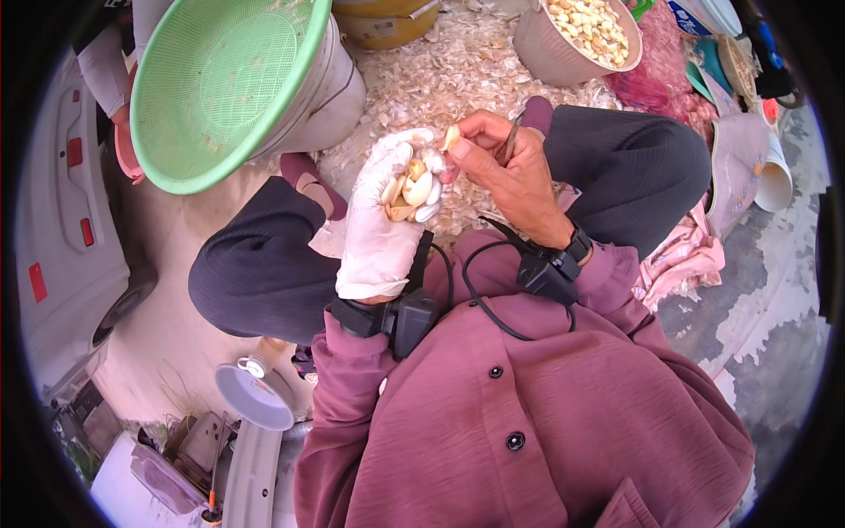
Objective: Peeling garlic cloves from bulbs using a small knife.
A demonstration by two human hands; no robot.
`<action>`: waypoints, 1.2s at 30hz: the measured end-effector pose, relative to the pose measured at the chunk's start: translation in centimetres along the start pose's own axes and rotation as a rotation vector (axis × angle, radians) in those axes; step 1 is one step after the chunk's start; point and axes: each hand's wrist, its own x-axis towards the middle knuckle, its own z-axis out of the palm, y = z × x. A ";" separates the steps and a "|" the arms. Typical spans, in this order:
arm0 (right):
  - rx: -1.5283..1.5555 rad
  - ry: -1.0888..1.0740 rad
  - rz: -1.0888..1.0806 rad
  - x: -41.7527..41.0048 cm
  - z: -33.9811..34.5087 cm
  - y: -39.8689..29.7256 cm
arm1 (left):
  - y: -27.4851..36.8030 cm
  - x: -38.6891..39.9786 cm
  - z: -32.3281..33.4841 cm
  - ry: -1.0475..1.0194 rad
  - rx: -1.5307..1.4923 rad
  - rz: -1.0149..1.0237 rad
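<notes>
My left hand (373, 204), in a white glove, cups several garlic cloves (417, 188) in its palm, some pale and bare, others brownish. Between the thumb and forefinger of my right hand (518, 175) is a single garlic clove (451, 137), close to the gloved fingertips. A thin dark metal tool (511, 141), perhaps a small blade, is also tucked in my right fingers; its tip is hidden. Both hands are raised between my knees, over a floor strewn with garlic skins (422, 86).
Beyond my left knee, a green mesh basket (231, 79) rests on a white bucket (330, 99). A tub (561, 56) of peeled cloves stands ahead right, beside pink net bags (660, 72). Another person's arm (105, 79) shows at left, near a parked vehicle (66, 211). A basin (257, 396) sits behind left.
</notes>
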 end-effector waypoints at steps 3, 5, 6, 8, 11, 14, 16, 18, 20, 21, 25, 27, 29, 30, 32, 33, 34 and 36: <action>-0.061 0.020 -0.033 0.2 0.0 0.3 | -0.4 0.3 -0.3 0.044 0.044 0.016; -0.087 0.044 -0.067 0.1 0.0 0.1 | -0.8 0.5 -0.8 0.022 0.006 0.014; -0.056 0.041 -0.044 0.0 -0.1 -0.1 | -0.7 0.6 -0.9 0.005 -0.002 0.007; 0.015 0.083 -0.017 -0.2 -0.3 -0.9 | -0.5 0.1 -1.1 0.054 -0.250 -0.073; -0.134 0.150 -0.137 -0.1 -1.1 -2.9 | -0.1 0.1 -2.4 0.004 -0.286 -0.087; -0.162 0.332 -0.513 1.3 -4.4 -7.8 | 0.0 -0.2 -3.2 -0.016 -0.384 -0.068; -0.013 0.460 -0.583 3.2 -8.4 -10.1 | 0.4 -0.2 -2.3 0.016 -0.378 -0.070; 0.040 0.497 -0.296 3.7 -12.6 -10.6 | 0.6 0.1 -1.2 0.007 -0.374 -0.095; -0.174 0.569 -0.274 2.8 -11.5 -9.5 | 0.4 0.9 -1.0 -0.079 -0.379 -0.103; -0.231 0.529 -0.257 2.1 -11.0 -8.5 | 0.4 0.7 -0.9 -0.095 -0.390 -0.113; -0.055 0.217 -0.194 0.8 -3.8 -4.6 | 0.1 0.7 -0.3 -0.125 -0.447 -0.144; -0.083 0.135 -0.383 0.8 -1.6 -3.1 | 0.0 0.4 0.2 -0.020 -0.417 -0.159; -0.187 0.056 -0.412 0.0 -1.9 -2.9 | -0.3 0.3 0.3 0.012 -0.363 -0.138; -0.292 0.054 -0.362 -0.5 -1.8 -3.1 | -0.4 0.2 0.3 0.039 -0.310 -0.113; -0.392 0.038 -0.261 -1.4 -1.1 -4.1 | -0.7 0.3 -0.7 -0.011 -0.286 -0.096; -0.390 0.040 -0.261 -1.6 -0.8 -3.9 | -0.8 0.5 -0.9 -0.067 -0.262 -0.080; -0.361 0.030 -0.156 -1.8 -0.5 -3.7 | -1.0 0.5 -0.9 -0.065 -0.259 -0.081; -0.327 0.017 -0.048 -2.0 -0.2 -3.4 | -1.2 0.5 -0.6 0.028 -0.201 -0.066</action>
